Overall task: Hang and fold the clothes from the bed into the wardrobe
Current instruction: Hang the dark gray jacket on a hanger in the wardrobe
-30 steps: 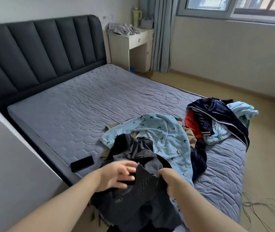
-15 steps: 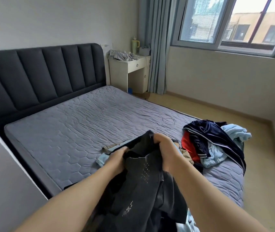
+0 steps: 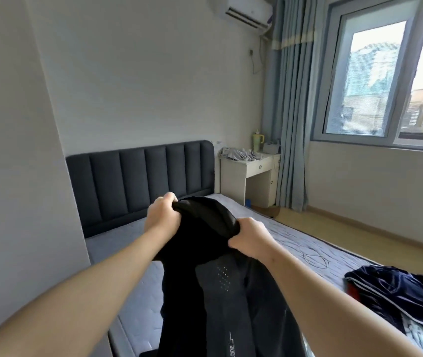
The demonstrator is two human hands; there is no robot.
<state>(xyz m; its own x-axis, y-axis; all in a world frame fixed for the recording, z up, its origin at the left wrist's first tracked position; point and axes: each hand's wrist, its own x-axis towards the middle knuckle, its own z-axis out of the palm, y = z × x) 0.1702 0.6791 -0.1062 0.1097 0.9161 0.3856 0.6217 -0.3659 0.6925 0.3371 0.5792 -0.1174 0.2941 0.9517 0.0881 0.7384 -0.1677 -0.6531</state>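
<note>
Both hands up at frame centre: left hand (image 3: 162, 217) & right hand (image 3: 250, 237), each w/ fingers curled tight round top edge of black garment (image 3: 220, 279). Garment hangs down to bottom centre, in front of bed (image 3: 291, 235). Clothes pile (image 3: 395, 289) lower right on mattress.

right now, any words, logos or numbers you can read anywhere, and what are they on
"ORE", white print running sideways near the lower edge of the black garment, next to a small logo mark; any letters before it are unclear.
Air conditioner: a small mark on its front, too small to read.
Nothing else is readable.
</note>
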